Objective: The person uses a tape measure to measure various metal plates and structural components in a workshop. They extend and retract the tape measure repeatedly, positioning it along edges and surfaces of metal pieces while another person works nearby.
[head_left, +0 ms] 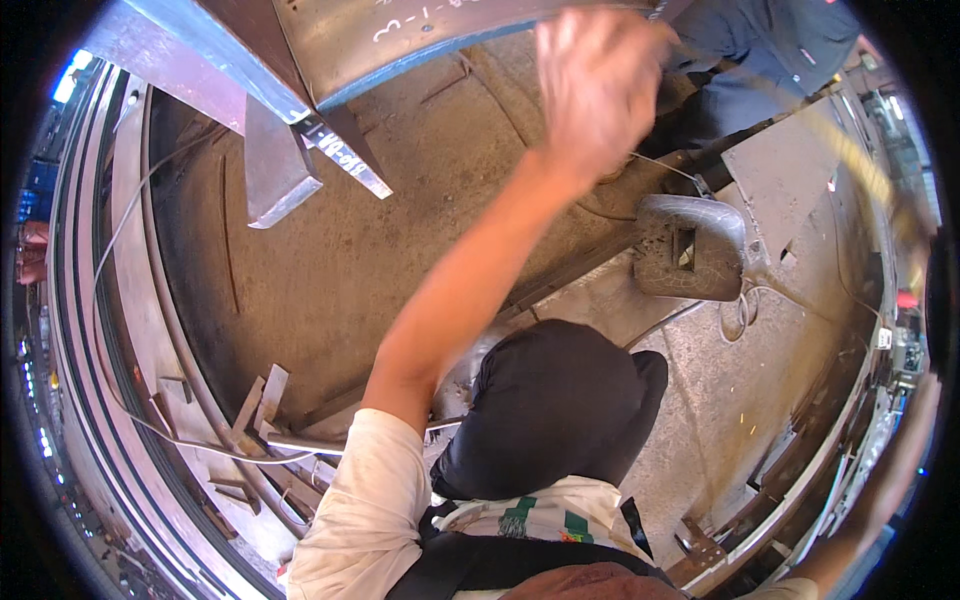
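My left arm reaches up and forward, and my left hand (603, 90) is smeared by motion at the lower edge of a large steel piece (400, 40) with a blue-edged flange. Whether its fingers hold anything cannot be made out. Far right, my right forearm (895, 465) rises along the rim of the picture. My right hand (912, 238) seems to be the brownish blur above it, its fingers not readable. A yellow, shaft-like streak (850, 155) runs from that blur up and left, too smeared to name.
A person in dark blue clothes (745, 85) is close ahead on the right. A grey stool-like metal seat (690, 245) with a slot stands right of centre. Cables (150, 190), long steel rails (130, 300) and loose metal offcuts (262, 400) lie at left. Sparks glow on the floor (715, 400).
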### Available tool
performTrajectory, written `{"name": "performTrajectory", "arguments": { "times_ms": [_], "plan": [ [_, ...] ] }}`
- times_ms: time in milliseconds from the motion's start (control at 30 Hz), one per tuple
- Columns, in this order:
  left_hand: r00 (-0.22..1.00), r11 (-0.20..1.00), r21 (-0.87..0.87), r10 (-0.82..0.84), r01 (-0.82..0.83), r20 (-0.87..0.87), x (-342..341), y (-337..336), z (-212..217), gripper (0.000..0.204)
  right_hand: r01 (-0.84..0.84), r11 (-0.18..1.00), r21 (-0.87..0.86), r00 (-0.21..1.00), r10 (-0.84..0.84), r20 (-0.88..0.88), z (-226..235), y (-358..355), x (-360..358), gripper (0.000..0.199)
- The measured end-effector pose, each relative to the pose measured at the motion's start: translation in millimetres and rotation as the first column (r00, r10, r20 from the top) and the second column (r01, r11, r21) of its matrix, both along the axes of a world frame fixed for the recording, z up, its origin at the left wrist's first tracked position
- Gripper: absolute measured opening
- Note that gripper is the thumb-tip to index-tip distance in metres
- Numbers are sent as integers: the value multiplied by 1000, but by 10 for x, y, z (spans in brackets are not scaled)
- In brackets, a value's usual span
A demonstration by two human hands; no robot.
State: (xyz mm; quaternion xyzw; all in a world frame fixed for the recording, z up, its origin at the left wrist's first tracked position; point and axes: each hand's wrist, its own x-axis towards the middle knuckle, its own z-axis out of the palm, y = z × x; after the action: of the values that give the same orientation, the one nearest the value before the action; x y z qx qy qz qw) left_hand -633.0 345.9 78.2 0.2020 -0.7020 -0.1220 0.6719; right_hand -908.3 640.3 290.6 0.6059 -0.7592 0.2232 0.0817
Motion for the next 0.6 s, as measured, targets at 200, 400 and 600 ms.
{"name": "performTrajectory", "arguments": {
  "times_ms": [200,400,600],
  "plan": [
    [920,906,298,-359,301,159,141,215,-1113,26,133,912,389,147,-406,902,-2824,257,833,52],
    [934,530,802,-346,276,-93,302,286,-1784,54,132,970,203,-161,-181,970,-3891,-386,1999,39],
    [697,72,933,-685,352,-210,394,980,-2073,67,311,945,-96,4,100,995,-4135,-1213,2301,23]
  ]
}}
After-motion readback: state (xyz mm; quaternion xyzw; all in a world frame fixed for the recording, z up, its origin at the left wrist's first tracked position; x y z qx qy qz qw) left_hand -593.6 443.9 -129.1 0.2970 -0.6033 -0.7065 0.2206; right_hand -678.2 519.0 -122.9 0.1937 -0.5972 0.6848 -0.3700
